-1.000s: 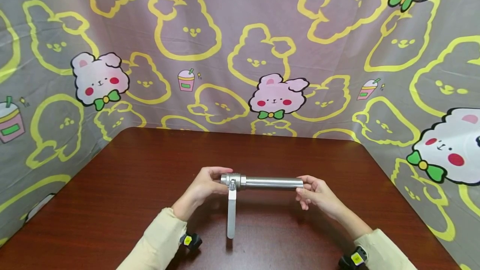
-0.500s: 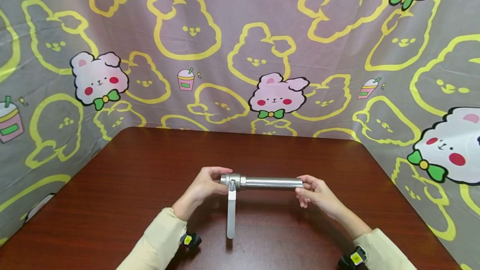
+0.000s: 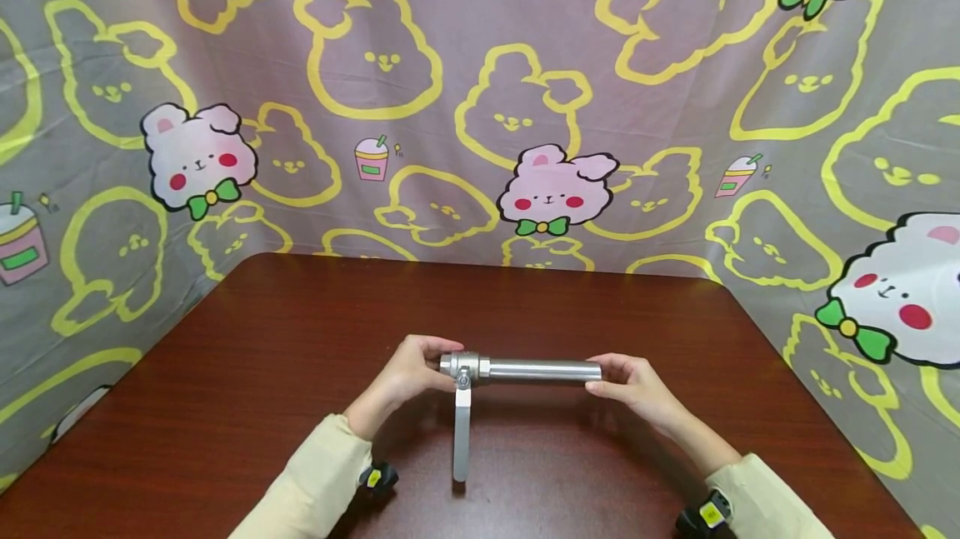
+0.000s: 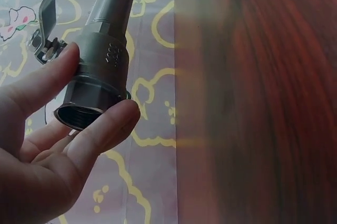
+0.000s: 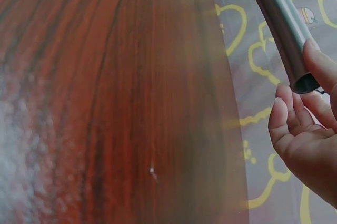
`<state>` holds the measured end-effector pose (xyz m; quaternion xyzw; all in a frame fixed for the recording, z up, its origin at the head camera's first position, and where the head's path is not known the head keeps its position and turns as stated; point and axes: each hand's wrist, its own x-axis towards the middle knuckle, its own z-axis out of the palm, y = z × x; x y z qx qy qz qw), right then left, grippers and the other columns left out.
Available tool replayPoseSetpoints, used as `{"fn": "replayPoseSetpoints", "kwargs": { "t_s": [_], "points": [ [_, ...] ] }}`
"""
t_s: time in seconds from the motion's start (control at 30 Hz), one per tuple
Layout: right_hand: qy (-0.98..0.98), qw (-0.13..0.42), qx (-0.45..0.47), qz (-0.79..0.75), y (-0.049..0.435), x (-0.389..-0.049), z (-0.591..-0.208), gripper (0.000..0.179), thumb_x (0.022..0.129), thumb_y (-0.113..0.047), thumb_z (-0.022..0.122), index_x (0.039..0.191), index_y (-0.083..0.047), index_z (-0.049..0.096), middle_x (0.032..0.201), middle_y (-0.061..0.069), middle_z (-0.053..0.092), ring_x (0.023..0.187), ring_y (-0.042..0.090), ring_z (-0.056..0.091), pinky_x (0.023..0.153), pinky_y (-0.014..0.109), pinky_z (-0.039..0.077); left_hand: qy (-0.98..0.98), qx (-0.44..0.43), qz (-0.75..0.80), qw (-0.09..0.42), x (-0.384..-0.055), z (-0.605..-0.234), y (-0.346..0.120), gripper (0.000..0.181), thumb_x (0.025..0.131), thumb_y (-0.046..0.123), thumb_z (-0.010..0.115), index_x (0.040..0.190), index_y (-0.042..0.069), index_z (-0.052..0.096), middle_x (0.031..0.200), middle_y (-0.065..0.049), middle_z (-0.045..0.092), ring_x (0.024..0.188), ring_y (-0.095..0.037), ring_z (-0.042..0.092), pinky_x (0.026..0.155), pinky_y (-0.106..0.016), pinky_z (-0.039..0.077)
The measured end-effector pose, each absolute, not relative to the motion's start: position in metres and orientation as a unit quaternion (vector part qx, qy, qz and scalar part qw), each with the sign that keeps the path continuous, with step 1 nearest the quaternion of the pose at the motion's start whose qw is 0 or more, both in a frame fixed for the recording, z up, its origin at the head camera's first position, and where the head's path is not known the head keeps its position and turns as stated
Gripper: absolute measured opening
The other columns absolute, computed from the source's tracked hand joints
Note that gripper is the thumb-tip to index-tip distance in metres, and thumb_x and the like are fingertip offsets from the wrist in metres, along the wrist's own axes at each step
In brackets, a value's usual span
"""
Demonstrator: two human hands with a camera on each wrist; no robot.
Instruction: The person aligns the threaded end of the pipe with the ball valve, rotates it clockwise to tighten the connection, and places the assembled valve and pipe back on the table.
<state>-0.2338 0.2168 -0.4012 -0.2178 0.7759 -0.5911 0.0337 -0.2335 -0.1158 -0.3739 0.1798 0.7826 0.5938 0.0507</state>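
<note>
A steel ball valve [image 3: 465, 366] with a long pipe [image 3: 543, 370] screwed into it is held level above the wooden table [image 3: 262, 372]. The valve's flat lever handle [image 3: 461, 439] hangs down toward me. My left hand [image 3: 408, 372] pinches the valve body [image 4: 97, 81] between thumb and fingers at its open threaded end. My right hand [image 3: 630, 385] holds the pipe's far open end [image 5: 305, 83] with its fingertips; in the right wrist view the pipe [image 5: 276, 18] runs up and away from the hand [image 5: 305, 139].
A cloth backdrop [image 3: 480, 106] printed with yellow and pink bunnies encloses the table on the back and both sides. Black wrist cameras [image 3: 375, 479] sit under both cream sleeves near the front edge.
The valve and pipe have shifted slightly left and down. My right fingers have closed more over the pipe's end.
</note>
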Motion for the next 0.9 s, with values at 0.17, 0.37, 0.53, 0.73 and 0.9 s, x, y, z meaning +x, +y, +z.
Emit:
{"fn": "replayPoseSetpoints", "kwargs": {
  "t_s": [0.17,0.37,0.53,0.73,0.9],
  "points": [
    [0.789,0.031,-0.214,-0.576,0.218,-0.235,-0.403,0.035,0.075,-0.007,0.069,0.104,0.011,0.059,0.081,0.009,0.063,0.07,0.013,0.056,0.061,0.025,0.047,0.796,0.198,0.57,0.037,-0.235,-0.376,-0.116,0.048,0.057,-0.016,0.071,0.104,-0.016,0.057,0.094,-0.024,0.061,0.075,-0.02,0.058,0.063,-0.027,0.049],
    [0.797,0.038,-0.22,-0.561,0.219,-0.234,-0.406,0.035,0.074,-0.006,0.071,0.102,0.011,0.06,0.078,0.006,0.063,0.067,0.012,0.056,0.058,0.025,0.048,0.818,0.203,0.537,0.032,-0.234,-0.377,-0.116,0.049,0.055,-0.015,0.073,0.103,-0.014,0.059,0.094,-0.022,0.062,0.077,-0.021,0.058,0.064,-0.028,0.048],
    [0.793,0.053,-0.216,-0.568,0.217,-0.233,-0.408,0.035,0.073,-0.002,0.07,0.102,0.014,0.059,0.078,0.013,0.062,0.066,0.012,0.057,0.059,0.027,0.05,0.829,0.209,0.518,0.025,-0.23,-0.373,-0.114,0.049,0.054,-0.015,0.074,0.101,-0.013,0.06,0.093,-0.021,0.063,0.078,-0.022,0.059,0.064,-0.027,0.048],
    [0.802,0.052,-0.199,-0.561,0.217,-0.233,-0.412,0.037,0.071,-0.004,0.072,0.101,0.014,0.06,0.082,0.017,0.063,0.067,0.012,0.059,0.06,0.026,0.05,0.838,0.218,0.5,0.025,-0.237,-0.384,-0.115,0.048,0.052,-0.013,0.074,0.098,-0.011,0.062,0.09,-0.018,0.064,0.075,-0.017,0.059,0.063,-0.025,0.048],
    [0.816,0.039,-0.191,-0.544,0.216,-0.234,-0.415,0.038,0.069,-0.007,0.074,0.099,0.013,0.062,0.085,0.016,0.065,0.071,0.009,0.058,0.061,0.022,0.047,0.838,0.221,0.498,0.03,-0.238,-0.385,-0.115,0.047,0.051,-0.014,0.074,0.097,-0.011,0.062,0.089,-0.018,0.064,0.075,-0.017,0.059,0.063,-0.026,0.048]
  ]
}}
